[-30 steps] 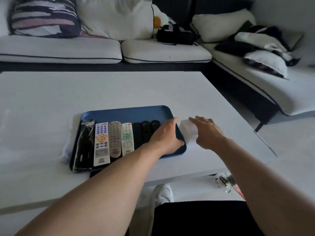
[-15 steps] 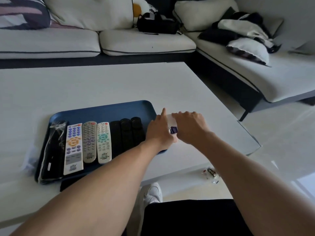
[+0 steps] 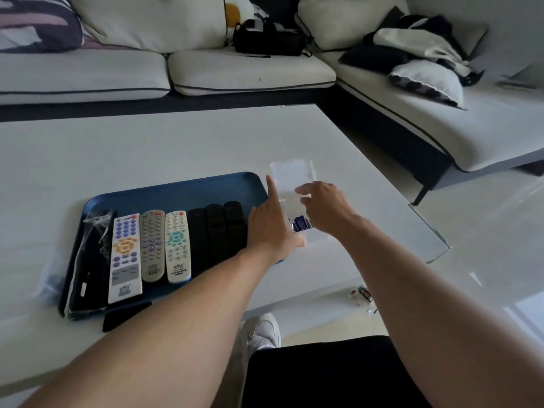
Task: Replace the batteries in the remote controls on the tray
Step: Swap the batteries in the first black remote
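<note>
A blue tray [image 3: 176,189] on the white table holds a row of remotes: a black one wrapped in plastic [image 3: 91,260], a white one with orange and purple buttons [image 3: 125,257], a grey one [image 3: 152,245], a white one with teal buttons [image 3: 176,245] and three black ones [image 3: 217,228]. Right of the tray stands a clear plastic box with purple batteries [image 3: 300,223] inside. Its clear lid [image 3: 291,175] is swung up and back. My left hand [image 3: 273,228] grips the box's left side, index finger pointing up. My right hand [image 3: 326,210] holds the lid's near edge.
A flat black object [image 3: 126,316] lies on the table at the tray's front edge. The table's right corner [image 3: 441,248] is close to the box. Small wrappers [image 3: 363,295] lie on the floor. A sofa with cushions and a black bag [image 3: 268,39] wraps the far side.
The box was closed under both hands a second ago. The lid has since swung up and back, showing the batteries. My head has shifted, sliding the tray leftward in view.
</note>
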A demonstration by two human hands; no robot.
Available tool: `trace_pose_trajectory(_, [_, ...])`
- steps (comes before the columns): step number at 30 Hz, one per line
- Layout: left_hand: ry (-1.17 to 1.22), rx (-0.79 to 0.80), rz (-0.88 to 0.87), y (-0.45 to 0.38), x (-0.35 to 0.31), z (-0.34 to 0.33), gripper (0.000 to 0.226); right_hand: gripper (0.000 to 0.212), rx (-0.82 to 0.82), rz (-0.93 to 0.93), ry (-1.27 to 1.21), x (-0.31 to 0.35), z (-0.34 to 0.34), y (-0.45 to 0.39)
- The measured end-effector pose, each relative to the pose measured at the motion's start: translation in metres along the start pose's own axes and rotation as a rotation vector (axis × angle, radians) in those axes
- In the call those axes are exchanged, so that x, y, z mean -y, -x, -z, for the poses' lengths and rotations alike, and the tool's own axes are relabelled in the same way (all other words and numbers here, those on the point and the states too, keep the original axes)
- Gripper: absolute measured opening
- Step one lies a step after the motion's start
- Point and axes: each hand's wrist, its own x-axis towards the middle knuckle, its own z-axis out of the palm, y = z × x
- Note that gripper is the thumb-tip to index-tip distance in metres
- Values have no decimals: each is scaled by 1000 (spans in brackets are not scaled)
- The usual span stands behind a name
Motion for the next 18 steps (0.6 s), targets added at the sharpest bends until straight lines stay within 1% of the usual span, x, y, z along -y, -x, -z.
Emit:
trace_pose_trajectory(1, [-5,6,4,0,1,0,154,52,22,6,-3,-1,-2,0])
trace_pose_trajectory(3, [-12,11,-3,-1,2,-1,156,54,-20,19,-26,-3,-1,0])
trace_pose_trajectory(4, [-13,3,-4,0,1,0,156,47,-66,29,-33,-4,1,-2])
trace_pose_trajectory(5, [-13,-1,-5,1,1,-1,156,35,-104,41,-29,-5,3,-4])
trace_pose_trajectory(6, [-11,1,-1,1,1,-1,155,21,-100,41,-12,-4,5,-5])
trace_pose_trajectory(7, [-9,6,0,2,-1,0,155,11,-48,38,19,-4,7,-7])
trace_pose_trajectory(8, [-9,7,7,3,-2,0,154,6,32,39,63,-2,6,-7])
trace_pose_trajectory(10, [0,13,12,2,-3,1,151,15,190,44,158,1,-1,-6])
trace_pose_trajectory(11, [-1,12,9,1,-3,1,151,19,231,51,198,1,-5,-7])
trace_pose_trajectory(14, [-11,8,7,0,-2,0,152,13,279,61,272,3,-9,-7])
trace_pose_trajectory(16, [-22,11,6,-2,1,-2,152,21,300,61,276,6,-10,-8])
trace_pose_trajectory(18, [-27,7,3,-4,4,-5,153,24,309,36,261,11,-10,-9])
